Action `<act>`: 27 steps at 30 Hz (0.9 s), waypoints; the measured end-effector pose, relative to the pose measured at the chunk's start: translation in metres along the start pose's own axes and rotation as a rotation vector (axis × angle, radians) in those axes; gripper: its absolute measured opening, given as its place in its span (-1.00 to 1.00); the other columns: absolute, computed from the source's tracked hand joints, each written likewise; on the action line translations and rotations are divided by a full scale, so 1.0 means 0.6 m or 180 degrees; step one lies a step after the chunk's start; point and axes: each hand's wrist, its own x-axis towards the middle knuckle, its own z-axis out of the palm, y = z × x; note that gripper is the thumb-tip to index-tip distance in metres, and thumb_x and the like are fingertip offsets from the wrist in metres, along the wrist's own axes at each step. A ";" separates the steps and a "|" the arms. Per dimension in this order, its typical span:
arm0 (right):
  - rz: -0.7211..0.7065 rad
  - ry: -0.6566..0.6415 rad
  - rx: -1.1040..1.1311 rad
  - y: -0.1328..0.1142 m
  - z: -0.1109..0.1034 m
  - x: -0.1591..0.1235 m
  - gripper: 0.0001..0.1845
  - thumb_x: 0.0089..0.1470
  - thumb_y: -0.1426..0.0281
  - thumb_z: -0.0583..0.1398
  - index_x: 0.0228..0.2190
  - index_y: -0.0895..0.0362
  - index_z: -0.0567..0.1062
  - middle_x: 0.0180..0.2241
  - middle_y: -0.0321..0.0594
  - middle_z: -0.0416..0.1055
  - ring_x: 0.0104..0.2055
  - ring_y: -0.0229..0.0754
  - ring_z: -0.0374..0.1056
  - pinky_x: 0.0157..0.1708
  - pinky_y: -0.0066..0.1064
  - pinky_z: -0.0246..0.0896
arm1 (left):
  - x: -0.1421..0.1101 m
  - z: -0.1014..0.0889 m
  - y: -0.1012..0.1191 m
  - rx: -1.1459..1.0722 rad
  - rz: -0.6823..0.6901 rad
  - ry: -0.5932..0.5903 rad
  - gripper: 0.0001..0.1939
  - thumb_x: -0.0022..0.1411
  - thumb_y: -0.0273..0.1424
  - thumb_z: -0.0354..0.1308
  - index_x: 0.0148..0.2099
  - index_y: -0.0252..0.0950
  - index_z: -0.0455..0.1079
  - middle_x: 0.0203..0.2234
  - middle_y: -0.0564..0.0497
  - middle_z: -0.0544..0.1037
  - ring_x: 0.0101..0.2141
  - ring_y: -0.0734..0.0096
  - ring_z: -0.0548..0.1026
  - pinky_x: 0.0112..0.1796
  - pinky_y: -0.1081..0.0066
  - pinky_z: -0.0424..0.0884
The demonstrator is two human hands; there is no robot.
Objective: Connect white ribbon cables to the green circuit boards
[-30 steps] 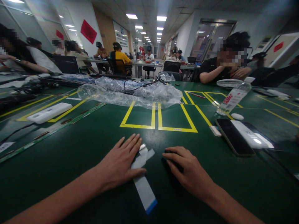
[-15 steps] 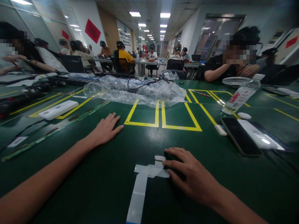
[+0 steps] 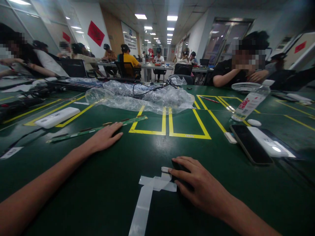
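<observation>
My left hand (image 3: 106, 136) lies low over the table with its fingers stretched out. Its far edge meets a long, thin green circuit board strip (image 3: 134, 121), and part of the strip is hidden behind the fingers. My right hand (image 3: 200, 185) rests on the table, fingers apart and slightly bent. Its index fingertip touches the connector end of a white flat ribbon cable (image 3: 142, 208). That cable runs from the bottom edge up to a crosswise white piece (image 3: 169, 186) near my right thumb.
Crumpled clear plastic wrap (image 3: 145, 96) with black cable lies ahead. A white device (image 3: 57, 117) is at left. On the right are a phone (image 3: 251, 144), a leaning water bottle (image 3: 253, 101) and yellow tape outlines (image 3: 189, 135). People sit around the tables.
The green circuit board strip has slid to the right and swung flatter, now reaching past my left fingers into the yellow outline. My right hand stays nearly still at the ribbon cable.
</observation>
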 end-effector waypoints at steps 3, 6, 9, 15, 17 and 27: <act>-0.0033 0.0051 -0.0028 0.005 0.001 0.001 -0.51 0.20 0.37 0.15 0.15 -0.17 0.37 0.26 -0.21 0.22 0.29 0.03 0.07 0.19 0.09 0.10 | -0.019 0.001 0.100 -0.0112 0.0652 -0.0276 -0.36 0.42 -0.08 -0.18 0.40 -0.30 0.03 0.34 -0.08 0.10 0.31 0.14 0.10 0.27 0.07 0.04; -0.0088 0.0189 -0.0076 0.008 0.003 0.002 -0.54 0.20 0.39 0.14 0.12 -0.17 0.41 0.24 -0.21 0.23 0.30 0.00 0.06 0.21 0.07 0.07 | -0.060 -0.003 0.194 -0.0215 0.1157 -0.0420 -0.38 0.42 -0.09 -0.12 0.42 -0.18 -0.03 0.35 -0.02 0.06 0.32 0.16 0.09 0.25 0.03 0.09; -0.0172 0.0377 -0.0102 0.009 0.005 0.003 -0.57 0.20 0.40 0.15 0.08 -0.15 0.45 0.22 -0.20 0.26 0.29 0.00 0.06 0.22 0.08 0.03 | -0.101 -0.008 0.258 -0.0355 0.1556 -0.0411 -0.38 0.41 -0.16 -0.04 0.42 -0.22 -0.01 0.33 -0.04 0.11 0.31 0.16 0.11 0.24 0.05 0.13; -0.0303 0.0526 -0.0009 0.015 0.010 0.004 -0.61 0.19 0.46 0.17 0.01 -0.14 0.49 0.20 -0.24 0.28 0.26 -0.03 0.11 0.19 0.02 0.09 | -0.120 -0.010 0.293 -0.0545 0.1709 -0.0231 -0.44 0.34 -0.36 0.08 0.35 -0.21 0.12 0.27 -0.02 0.27 0.26 0.18 0.22 0.18 0.06 0.25; -0.0316 0.0516 0.0018 0.016 0.012 0.005 -0.58 0.19 0.48 0.17 0.02 -0.16 0.48 0.20 -0.26 0.28 0.25 -0.03 0.12 0.17 0.03 0.11 | -0.116 -0.009 0.293 -0.0626 0.1677 -0.0175 -0.46 0.34 -0.40 0.09 0.33 -0.19 0.16 0.24 0.00 0.31 0.24 0.18 0.26 0.15 0.06 0.29; -0.0388 0.0525 0.0060 0.009 0.016 0.007 -0.61 0.21 0.46 0.17 0.02 -0.15 0.48 0.16 -0.24 0.33 0.19 0.00 0.20 0.12 0.04 0.13 | -0.113 0.008 0.289 -0.1215 0.1610 -0.0016 -0.64 0.31 -0.51 0.11 0.13 -0.18 0.37 0.04 0.06 0.51 0.04 0.29 0.45 0.06 0.17 0.37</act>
